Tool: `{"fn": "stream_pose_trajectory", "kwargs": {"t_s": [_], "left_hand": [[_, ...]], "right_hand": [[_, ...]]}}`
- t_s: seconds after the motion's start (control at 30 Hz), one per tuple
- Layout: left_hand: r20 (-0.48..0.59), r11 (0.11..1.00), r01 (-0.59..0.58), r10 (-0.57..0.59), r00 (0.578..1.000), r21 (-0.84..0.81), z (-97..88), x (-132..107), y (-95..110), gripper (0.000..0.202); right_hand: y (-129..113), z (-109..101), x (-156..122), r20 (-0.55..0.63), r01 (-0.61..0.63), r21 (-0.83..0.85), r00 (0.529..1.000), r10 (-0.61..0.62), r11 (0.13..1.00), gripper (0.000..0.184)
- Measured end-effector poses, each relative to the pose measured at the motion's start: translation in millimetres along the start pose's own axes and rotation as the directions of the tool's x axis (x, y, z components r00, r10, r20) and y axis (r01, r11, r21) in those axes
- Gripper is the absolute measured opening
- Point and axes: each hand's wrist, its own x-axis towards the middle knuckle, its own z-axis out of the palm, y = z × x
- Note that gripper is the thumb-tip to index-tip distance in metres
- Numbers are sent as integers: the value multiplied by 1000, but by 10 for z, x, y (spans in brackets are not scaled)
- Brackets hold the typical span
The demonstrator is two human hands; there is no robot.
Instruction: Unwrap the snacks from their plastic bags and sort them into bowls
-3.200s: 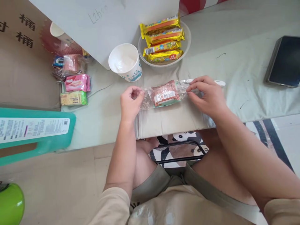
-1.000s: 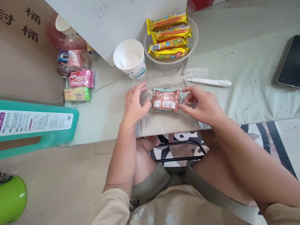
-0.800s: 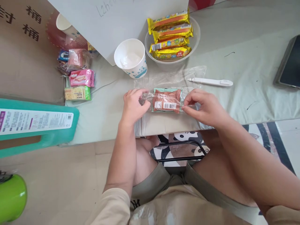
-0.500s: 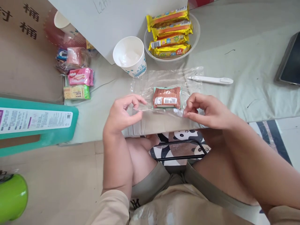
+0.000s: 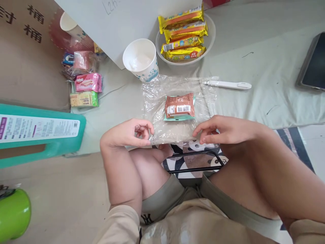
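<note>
A small brown and mint-green snack packet (image 5: 179, 105) with a barcode label lies on a spread sheet of clear plastic film (image 5: 154, 101). At the film's near left corner is my left hand (image 5: 129, 133), its fingers curled and pinching the edge. My right hand (image 5: 218, 130) grips the near right corner, with fingers bent over the film. The packet sits between and beyond both hands, touched by neither. A white pen-like cutter (image 5: 228, 84) overlaps the film's far right corner.
Behind the film stand a white paper cup (image 5: 141, 61) and a clear plastic bowl (image 5: 212, 37) of yellow-wrapped snack bars (image 5: 185, 42). Small snack packs (image 5: 87, 83) lie at left, beside a green container (image 5: 78, 135). A dark phone-like device (image 5: 313, 64) rests far right.
Both hands have come down toward my body and slightly apart, drawing the film's near edge to the table's front edge. The film now lies flatter around the packet.
</note>
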Motion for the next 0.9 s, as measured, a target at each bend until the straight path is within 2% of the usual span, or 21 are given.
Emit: {"fn": "stream_pose_trajectory", "kwargs": {"t_s": [0.07,0.1,0.13,0.17,0.2,0.23,0.27,0.3,0.33,0.37,0.4,0.47,0.53,0.63,0.7,0.73,0.77,0.9], "left_hand": [[48,982,187,-188,981,29,-28,11,2,26],[22,967,249,-251,968,49,-29,10,23,26],[-40,960,274,-272,961,61,-13,4,62,27],[-138,966,252,-243,960,55,22,-4,122,28],[-255,982,187,-172,951,34,81,-10,201,29],[-372,997,80,-72,925,7,162,-7,294,28],[-486,998,-56,44,873,-11,262,13,392,29],[-551,986,-165,134,823,-7,374,52,485,32],[-552,967,-254,215,805,7,490,114,564,34],[-515,946,-323,294,805,34,600,196,620,33],[-489,919,-386,374,788,81,694,293,646,31],[-531,888,-429,446,720,164,814,502,611,27],[-644,886,-416,443,624,207,834,678,489,24],[-803,905,-372,373,464,205,740,819,270,17],[-868,921,-355,303,393,161,660,853,159,13],[-883,926,-353,271,384,131,625,865,116,13],[-885,930,-354,245,396,99,594,877,81,16],[-839,940,-340,156,521,-36,508,931,-18,31]], "right_hand": [[7,2,-12,-47,9,1,999,-9,1000,42],[10,7,-12,-129,20,-8,991,-21,1000,40],[14,13,-2,-258,32,-29,965,-39,999,37],[19,22,20,-425,48,-66,902,-71,997,33],[25,32,56,-591,64,-123,797,-125,990,28],[34,43,109,-717,79,-200,668,-201,977,24],[45,56,178,-783,92,-291,550,-292,952,21],[59,70,259,-792,113,-387,468,-392,915,22],[76,85,347,-756,140,-480,435,-489,866,25],[94,101,438,-701,170,-553,434,-566,816,30],[112,116,525,-647,192,-605,448,-617,773,35],[138,140,663,-603,170,-645,485,-633,745,46],[143,153,739,-607,112,-642,530,-592,759,57],[124,157,759,-593,49,-630,615,-520,775,72],[113,156,752,-590,8,-625,650,-479,780,78],[111,155,751,-594,-6,-621,656,-466,784,77],[111,152,752,-599,-7,-616,654,-462,788,76],[111,116,752,-595,71,-595,630,-498,801,69]]}}
